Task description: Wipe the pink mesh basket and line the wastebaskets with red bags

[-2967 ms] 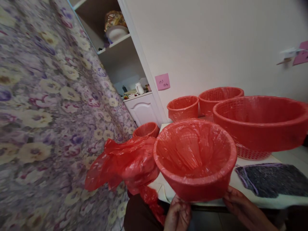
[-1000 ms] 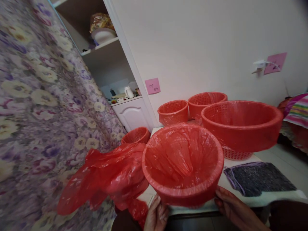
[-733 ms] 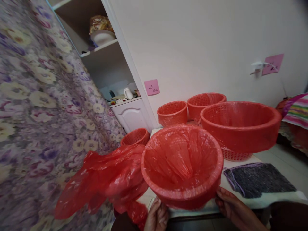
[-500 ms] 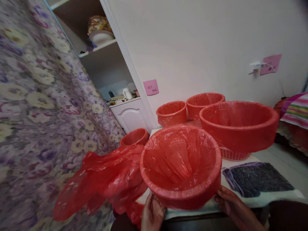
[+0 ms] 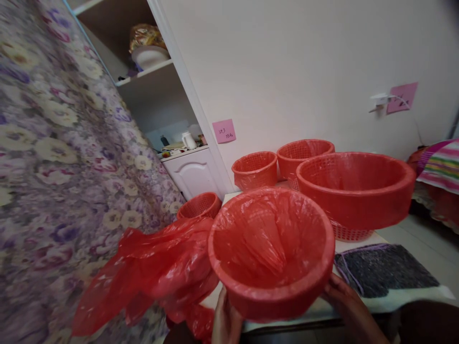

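A round red plastic basket (image 5: 279, 298) is at the front edge of the table, tipped toward me. A red plastic bag (image 5: 258, 239) lines its inside and is folded over its rim, creased toward the bottom. My left hand (image 5: 227, 319) holds the basket's lower left side, the fingers partly hidden behind it. On the lower right side my right hand (image 5: 340, 297) grips it, its fingertips out of sight under the bag's fold. More red plastic bags (image 5: 161, 272) lie loosely heaped to the left of the basket.
Behind stand a large bag-covered red basket (image 5: 355, 200) and two smaller ones, (image 5: 255, 179) being the left basket. Another basket (image 5: 201, 204) is at the left. A folded dark cloth (image 5: 387, 270) lies on the right of the table. A floral curtain (image 5: 53, 167) hangs at left.
The held basket has come slightly nearer and lower, and its right side has shifted a little outward. Both hands have moved with it, their fingers now more hidden.
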Motion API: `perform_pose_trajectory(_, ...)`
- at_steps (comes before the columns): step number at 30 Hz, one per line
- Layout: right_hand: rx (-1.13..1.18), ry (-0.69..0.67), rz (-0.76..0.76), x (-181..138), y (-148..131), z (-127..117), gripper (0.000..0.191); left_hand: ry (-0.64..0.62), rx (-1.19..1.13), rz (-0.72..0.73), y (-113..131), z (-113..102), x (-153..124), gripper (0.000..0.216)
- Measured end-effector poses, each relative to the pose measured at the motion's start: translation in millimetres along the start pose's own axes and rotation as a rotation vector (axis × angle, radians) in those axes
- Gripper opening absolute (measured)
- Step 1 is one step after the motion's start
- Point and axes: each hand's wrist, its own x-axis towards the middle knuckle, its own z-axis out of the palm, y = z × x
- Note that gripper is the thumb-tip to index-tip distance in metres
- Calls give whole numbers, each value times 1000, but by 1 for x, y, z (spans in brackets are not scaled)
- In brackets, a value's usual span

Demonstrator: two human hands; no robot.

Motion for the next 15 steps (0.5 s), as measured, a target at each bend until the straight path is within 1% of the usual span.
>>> perform_pose_trajectory(2, 58, 10, -17, 4, -11, 4, 41, -66, 13, -74, -7, -7, -11, 20)
perform_pose_trajectory(4, 145, 7, -35, 12, -23, 9, 39, -138, 19, -196, -15, -14, -19, 11)
perform_pose_trajectory(6, 243, -12, -47, 20, -33, 14, 35, -179, 28, -291, -21, -19, -24, 18)
perform_pose_trajectory(8, 324, -27, -49, 27, -38, 15, 28, -196, 46, -325, -22, -20, -26, 29)
perform_pose_trajectory(10, 357, -45, -13, 29, -40, 14, 22, -192, 54, -329, -16, -16, -25, 34)
perform_pose_trajectory(15, 419, -109, 134, 19, -44, 5, 18, -185, 17, -197, 2, 9, -20, 22)
